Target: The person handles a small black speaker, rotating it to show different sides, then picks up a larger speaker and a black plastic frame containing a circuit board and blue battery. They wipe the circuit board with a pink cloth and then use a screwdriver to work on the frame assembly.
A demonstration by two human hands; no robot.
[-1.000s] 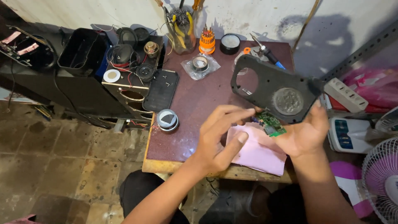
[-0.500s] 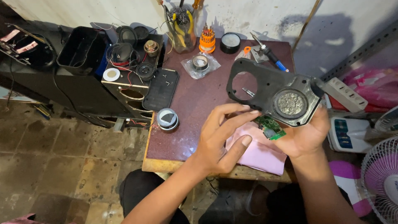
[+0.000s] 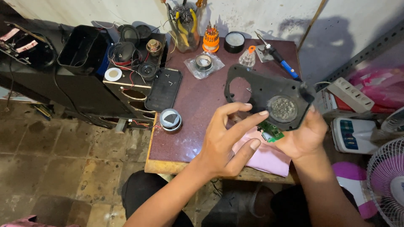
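A: Panel first — flat black plastic speaker panel with a round hole and a mesh-covered disc [image 3: 269,98], right of centre. A second ago it lay on the dark red tabletop [image 3: 198,105]; now it's lifted and tilted over the pink cloth [image 3: 269,157].

B: So the work has gone from table to hand. Who carries it?

A: Right hand [image 3: 305,136], palm up, clenched on the panel's lower right edge, also pinching a small green circuit board [image 3: 270,130] underneath.

B: Left hand [image 3: 227,141]?

A: Released, holding nothing; fingers spread, index tip just touching the panel's lower edge.
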